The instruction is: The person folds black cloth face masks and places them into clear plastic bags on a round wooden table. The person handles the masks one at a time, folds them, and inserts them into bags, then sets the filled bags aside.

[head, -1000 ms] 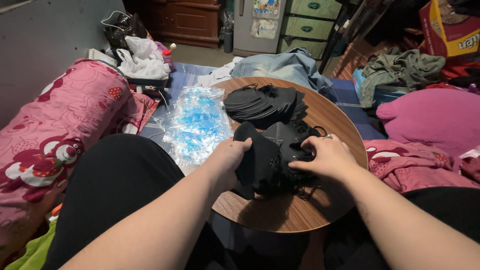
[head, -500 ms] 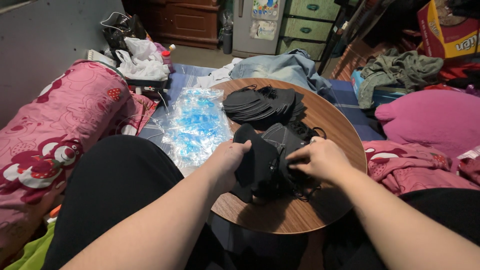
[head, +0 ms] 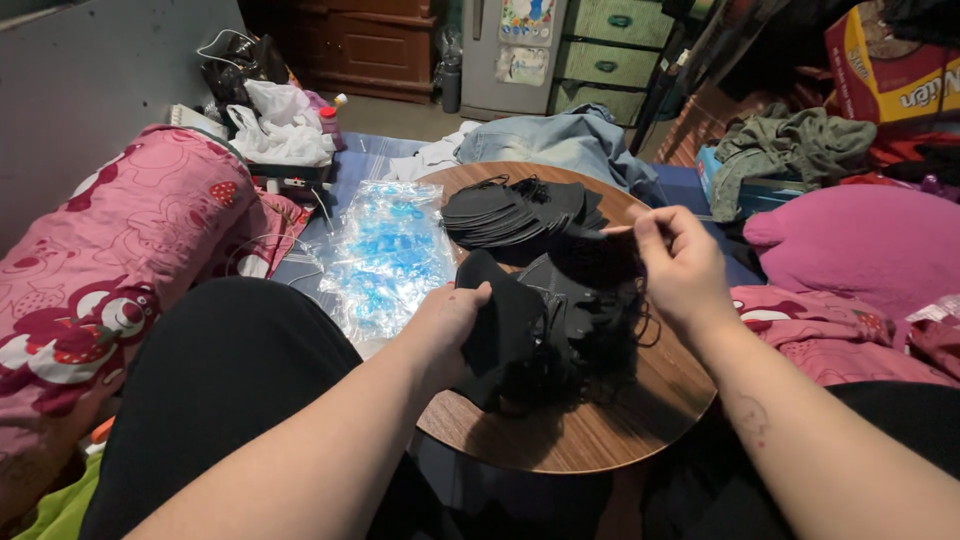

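The person sits with both forearms stretched forward over a small round wooden desk (head: 590, 440). The left hand (head: 448, 318) lies low at the near left of the desk, palm turned inward, its fingers curled around the left edge of a bundle of black masks (head: 545, 320) and holding it in place. The right hand (head: 680, 265) is raised a little above the bundle, wrist bent, and its thumb and forefinger are pressed together on the edge of one black mask (head: 600, 255), which hangs down with thin ear loops trailing. Behind, at the far side of the desk, a fanned stack of masks (head: 520, 210) lies flat. Just left of the desk a clear plastic bag (head: 385, 260) with blue print rests on the bed, beside a pink blanket (head: 120, 270).
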